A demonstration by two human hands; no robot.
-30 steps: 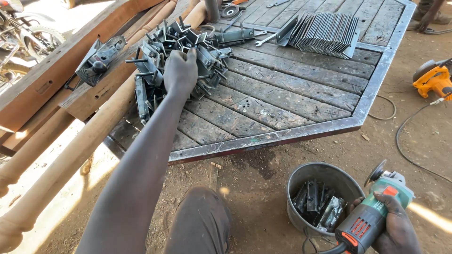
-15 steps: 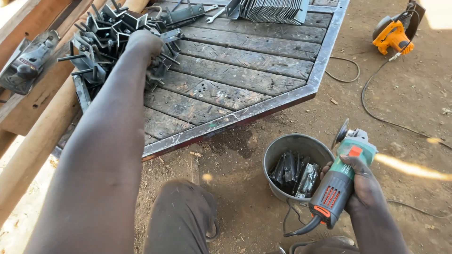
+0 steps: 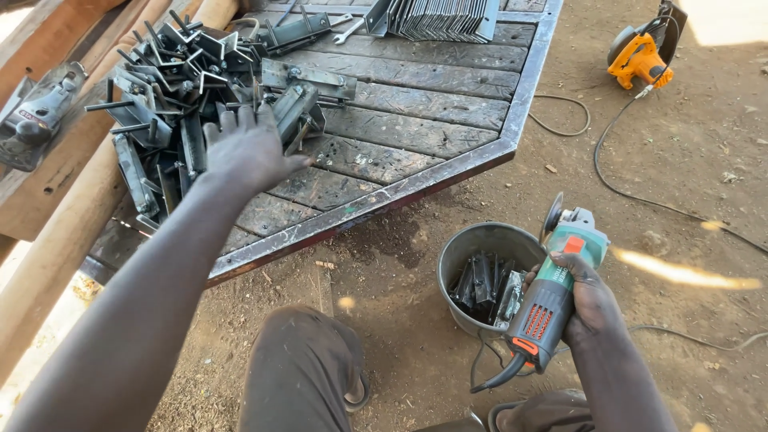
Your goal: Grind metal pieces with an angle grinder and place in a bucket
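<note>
My left hand [image 3: 248,148] reaches out over a heap of dark welded metal brackets [image 3: 188,88] lying on a wooden platform with a steel frame [image 3: 448,172]. Its fingers rest on the pile; whether they grip a piece I cannot tell. My right hand [image 3: 588,300] holds a green and grey angle grinder [image 3: 556,284] by its body, disc pointing up, beside a grey metal bucket [image 3: 480,244] that contains several dark metal pieces.
A stack of thin metal plates [image 3: 440,18] and a wrench [image 3: 346,28] lie at the platform's far end. An orange power tool [image 3: 640,56] sits on the dirt at the right, its black cable [image 3: 632,196] trailing across. Wooden beams [image 3: 56,240] run along the left.
The view has shifted closer and my left hand has drawn back toward the near edge of the bracket heap. My right hand keeps the grinder beside the bucket.
</note>
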